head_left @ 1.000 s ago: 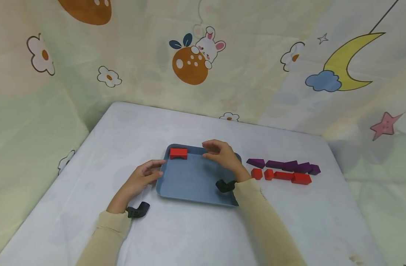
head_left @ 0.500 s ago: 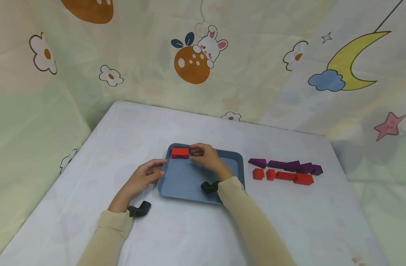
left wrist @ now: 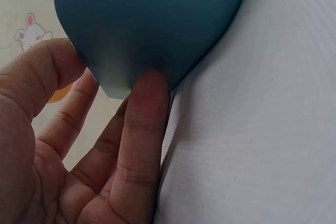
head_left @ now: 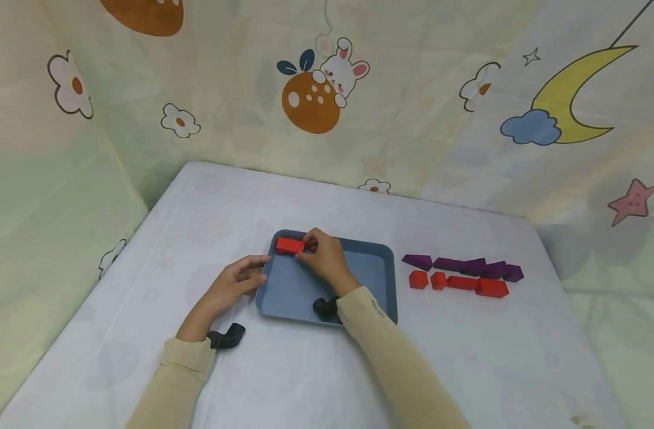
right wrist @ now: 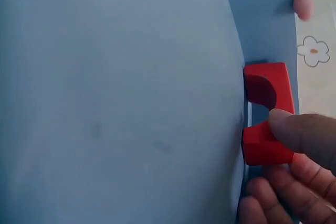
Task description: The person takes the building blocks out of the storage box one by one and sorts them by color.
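Observation:
A red arch block [head_left: 290, 245] sits in the far left corner of the blue-grey tray [head_left: 359, 262]. My right hand [head_left: 327, 259] pinches the block's right end. In the right wrist view the thumb [right wrist: 294, 129] lies on the red arch block [right wrist: 270, 148], beside its curved cut-out, and the other fingers curl at its end. At the tray's left side, my left hand [head_left: 237, 281] touches the rim with loosely bent fingers. The left wrist view shows a fingertip [left wrist: 152, 85] against the outer wall of the tray [left wrist: 152, 19].
Right of the tray stand a row of several purple blocks [head_left: 461, 266] and, nearer, a row of several red blocks [head_left: 463, 283]. The white table [head_left: 284, 375] ends at a patterned curtain [head_left: 225, 77] behind.
My right hand has moved left across the tray and taken hold of the red arch block, which has turned slightly. The left hand stays at the tray's left rim.

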`<state>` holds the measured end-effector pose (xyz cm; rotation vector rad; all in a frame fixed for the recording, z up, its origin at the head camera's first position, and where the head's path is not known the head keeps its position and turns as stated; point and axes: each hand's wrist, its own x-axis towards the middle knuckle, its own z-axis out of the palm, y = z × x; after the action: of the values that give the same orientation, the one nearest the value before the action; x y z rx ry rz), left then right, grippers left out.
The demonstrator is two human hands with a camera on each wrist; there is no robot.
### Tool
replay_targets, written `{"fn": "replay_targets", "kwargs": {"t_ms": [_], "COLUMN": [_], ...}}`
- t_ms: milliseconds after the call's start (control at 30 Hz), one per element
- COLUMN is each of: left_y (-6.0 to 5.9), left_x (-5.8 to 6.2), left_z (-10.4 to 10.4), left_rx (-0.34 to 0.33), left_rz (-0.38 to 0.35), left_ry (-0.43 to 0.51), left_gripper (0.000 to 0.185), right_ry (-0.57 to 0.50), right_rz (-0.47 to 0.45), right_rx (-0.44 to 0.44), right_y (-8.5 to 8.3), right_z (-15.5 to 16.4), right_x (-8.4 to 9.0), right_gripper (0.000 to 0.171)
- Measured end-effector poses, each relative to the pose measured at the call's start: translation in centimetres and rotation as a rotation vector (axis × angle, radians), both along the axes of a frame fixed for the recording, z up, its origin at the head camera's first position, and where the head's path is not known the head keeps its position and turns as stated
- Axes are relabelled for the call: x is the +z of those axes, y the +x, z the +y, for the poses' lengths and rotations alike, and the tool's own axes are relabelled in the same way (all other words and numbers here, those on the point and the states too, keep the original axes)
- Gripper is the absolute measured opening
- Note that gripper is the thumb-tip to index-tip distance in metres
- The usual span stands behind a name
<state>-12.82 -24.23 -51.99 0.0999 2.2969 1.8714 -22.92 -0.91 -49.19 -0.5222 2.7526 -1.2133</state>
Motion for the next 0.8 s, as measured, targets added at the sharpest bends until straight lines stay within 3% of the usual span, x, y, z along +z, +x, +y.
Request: {"fn": "replay_targets", "kwargs": {"t_ms": [233,600,800], "left_y": [-0.2,-0.2,0.2], "left_x": [0.1,0.2,0.2], "left_z": [0.4,0.4,0.2], "left_rx": [-0.005,-0.012,-0.008], "left_rz": [0.007,0.008,0.026], "left_ry": [-0.002,-0.01,-0.013], "left_gripper": [0.051,0.051,0.051], "right_ry": [-0.144,-0.304,-0.344], "right_rz": [-0.053,-0.148,-0.095], "right_rx": [0.023,0.078,0.102], "right_y": [-0.6,0.5,1.7], "right_z": [1.7,8.5,12.9], "right_x": [0.3,3.7,4.5], "right_gripper": [0.031,0.037,0.044]}}
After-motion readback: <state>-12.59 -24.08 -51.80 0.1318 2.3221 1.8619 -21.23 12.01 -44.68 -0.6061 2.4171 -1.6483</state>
